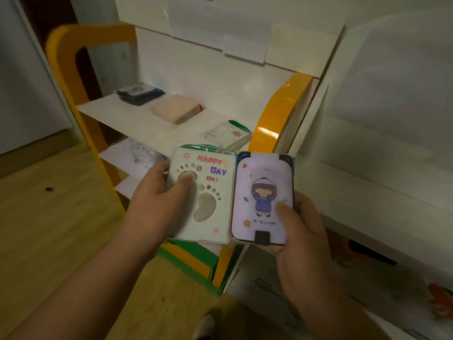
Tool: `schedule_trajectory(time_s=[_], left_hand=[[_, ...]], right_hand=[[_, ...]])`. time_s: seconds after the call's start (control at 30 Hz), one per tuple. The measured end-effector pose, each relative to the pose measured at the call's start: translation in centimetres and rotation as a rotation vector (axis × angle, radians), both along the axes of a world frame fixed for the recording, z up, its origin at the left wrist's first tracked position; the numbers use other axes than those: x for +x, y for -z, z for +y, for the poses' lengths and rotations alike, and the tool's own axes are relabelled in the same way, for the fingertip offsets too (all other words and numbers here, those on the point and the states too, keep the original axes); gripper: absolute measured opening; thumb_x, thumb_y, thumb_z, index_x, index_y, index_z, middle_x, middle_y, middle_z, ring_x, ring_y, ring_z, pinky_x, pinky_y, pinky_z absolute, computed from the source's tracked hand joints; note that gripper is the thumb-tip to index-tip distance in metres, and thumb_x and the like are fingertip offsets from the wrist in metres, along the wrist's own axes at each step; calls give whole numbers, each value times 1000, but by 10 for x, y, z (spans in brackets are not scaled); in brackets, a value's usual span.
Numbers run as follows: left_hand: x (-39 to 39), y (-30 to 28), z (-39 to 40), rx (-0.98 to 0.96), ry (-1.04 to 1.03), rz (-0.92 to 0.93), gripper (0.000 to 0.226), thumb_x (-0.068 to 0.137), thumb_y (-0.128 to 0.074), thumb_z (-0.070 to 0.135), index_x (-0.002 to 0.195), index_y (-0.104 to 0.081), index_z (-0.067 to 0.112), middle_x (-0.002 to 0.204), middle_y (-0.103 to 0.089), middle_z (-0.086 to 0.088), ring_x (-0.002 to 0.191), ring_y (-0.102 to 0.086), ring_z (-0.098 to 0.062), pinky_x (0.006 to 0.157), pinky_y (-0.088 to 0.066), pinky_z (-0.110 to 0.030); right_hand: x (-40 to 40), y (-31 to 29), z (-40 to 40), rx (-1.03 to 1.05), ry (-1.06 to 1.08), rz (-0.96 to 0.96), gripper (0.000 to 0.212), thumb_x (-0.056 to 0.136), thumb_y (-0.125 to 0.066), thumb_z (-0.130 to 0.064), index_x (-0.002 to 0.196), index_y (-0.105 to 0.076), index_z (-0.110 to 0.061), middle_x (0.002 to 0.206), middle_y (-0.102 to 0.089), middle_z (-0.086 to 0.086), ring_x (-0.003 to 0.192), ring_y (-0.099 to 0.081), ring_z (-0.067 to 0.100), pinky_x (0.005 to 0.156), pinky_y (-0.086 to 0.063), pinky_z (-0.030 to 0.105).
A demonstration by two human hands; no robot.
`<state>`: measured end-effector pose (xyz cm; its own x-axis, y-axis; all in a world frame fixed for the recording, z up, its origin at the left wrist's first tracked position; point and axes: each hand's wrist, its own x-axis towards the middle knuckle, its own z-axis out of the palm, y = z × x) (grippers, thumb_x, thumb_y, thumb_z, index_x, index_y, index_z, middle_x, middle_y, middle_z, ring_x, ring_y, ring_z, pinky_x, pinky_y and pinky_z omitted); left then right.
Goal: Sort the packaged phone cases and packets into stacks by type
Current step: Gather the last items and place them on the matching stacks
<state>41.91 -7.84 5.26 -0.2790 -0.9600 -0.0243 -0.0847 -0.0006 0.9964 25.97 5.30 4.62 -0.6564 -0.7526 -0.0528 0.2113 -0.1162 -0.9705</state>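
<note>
Three stacks (226, 136) lie sorted on the shelf (127, 119). Left hand (159, 192) pinches the footprint case (203, 197); right hand (301, 231) pinches the purple case (263, 192). Both, held before the shelf, await placing.

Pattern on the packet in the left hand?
Head view: white packaged case with two footprint cut-outs and "HAPPY DAY" lettering.
</note>
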Motion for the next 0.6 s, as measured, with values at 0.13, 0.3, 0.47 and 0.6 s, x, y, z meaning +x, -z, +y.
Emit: schedule_trajectory(time_s=[0.13,0.3,0.47,0.6], left_hand=[[14,6,-39,17,-68,-13,26,93,-60,35,118,-53,36,96,-73,9,75,-73,-13,59,-59,-38],[28,-7,-106,-9,-138,-50,20,94,-60,30,111,-56,41,93,-74,8,71,-73,-12,51,-57,-31],[20,-15,-166,-59,-146,-93,19,92,-62,34,108,-57,44,95,-73,12,75,-73,-11,57,-58,-37],[7,-15,-202,-98,-150,-123,22,92,-61,36,112,-56,43,94,-71,13,74,-71,-7,58,-59,-37]], right_hand=[[14,7,-46,10,-89,-71,23,99,-53,-14,111,-66,-28,98,-78,-4,89,-75,17,69,-60,35],[18,3,-120,12,-153,-130,22,99,-55,-14,112,-66,-27,99,-78,-2,88,-75,19,69,-60,37],[11,1,-183,11,-146,-118,20,98,-57,-18,110,-66,-31,98,-78,-4,91,-75,16,79,-60,42],[3,0,-221,-13,-140,-102,23,99,-54,-15,113,-64,-30,100,-77,-5,92,-75,15,77,-61,39]])
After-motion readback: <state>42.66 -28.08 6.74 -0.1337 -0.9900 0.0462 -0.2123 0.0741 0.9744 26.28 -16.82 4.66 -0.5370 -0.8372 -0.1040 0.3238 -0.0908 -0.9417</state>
